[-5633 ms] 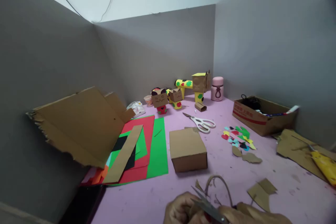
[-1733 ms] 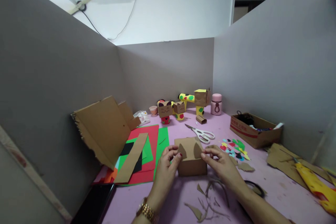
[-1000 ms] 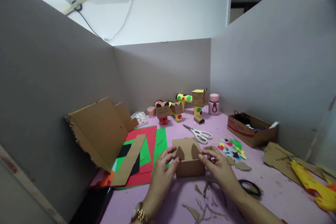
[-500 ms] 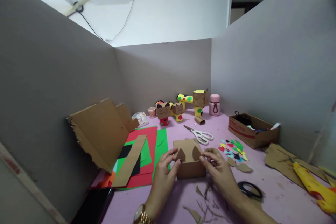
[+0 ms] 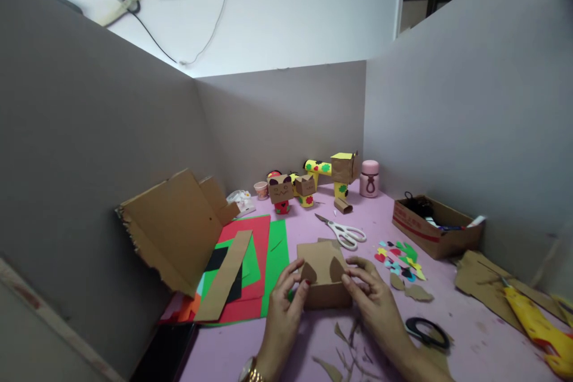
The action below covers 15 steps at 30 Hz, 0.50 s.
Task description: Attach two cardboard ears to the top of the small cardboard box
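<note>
A small brown cardboard box (image 5: 327, 297) sits on the table in front of me. Two dark, pointed ear-shaped cardboard pieces stand along its near top edge. The left cardboard ear (image 5: 308, 273) is between the thumb and fingers of my left hand (image 5: 285, 304). My right hand (image 5: 376, 303) pinches the outer side of the right cardboard ear (image 5: 336, 270). Whether the ears are attached to the box I cannot tell. Thin cardboard scraps (image 5: 329, 368) lie on the table between my wrists.
White-handled scissors (image 5: 344, 233) lie behind the box, black-handled scissors (image 5: 427, 333) to the right. Coloured paper cut-outs (image 5: 400, 259), an open carton (image 5: 436, 239) and a yellow glue gun (image 5: 535, 319) are at right. Coloured sheets (image 5: 244, 310) lie left. Cardboard animal figures (image 5: 281, 191) stand behind.
The camera view has shifted slightly. Both hands stay at the ears on the box, with the fingers shifted a little around them.
</note>
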Each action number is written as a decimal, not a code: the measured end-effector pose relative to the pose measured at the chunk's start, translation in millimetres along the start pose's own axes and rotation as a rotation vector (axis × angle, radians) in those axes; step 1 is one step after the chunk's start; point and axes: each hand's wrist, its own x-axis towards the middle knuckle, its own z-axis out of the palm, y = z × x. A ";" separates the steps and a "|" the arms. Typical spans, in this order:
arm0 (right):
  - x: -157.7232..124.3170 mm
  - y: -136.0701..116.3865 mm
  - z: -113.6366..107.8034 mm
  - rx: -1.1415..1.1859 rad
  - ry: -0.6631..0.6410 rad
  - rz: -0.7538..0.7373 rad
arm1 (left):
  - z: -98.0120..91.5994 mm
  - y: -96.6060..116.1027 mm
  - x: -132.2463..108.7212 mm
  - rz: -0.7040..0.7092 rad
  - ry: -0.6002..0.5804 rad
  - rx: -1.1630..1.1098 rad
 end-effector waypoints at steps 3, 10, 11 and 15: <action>-0.4 -4.3 1.7 0.060 -0.016 0.059 | 3.2 1.8 -1.7 -0.050 0.018 -0.063; 1.6 -10.6 -2.9 0.089 0.045 0.190 | -11.3 1.2 5.2 -0.141 0.177 0.059; 2.4 -10.5 -4.6 0.088 0.065 0.200 | -16.8 -1.4 7.5 -0.154 0.191 0.098; 6.0 -12.9 -10.1 0.084 0.103 0.215 | -36.1 -15.2 14.8 -0.191 0.155 0.248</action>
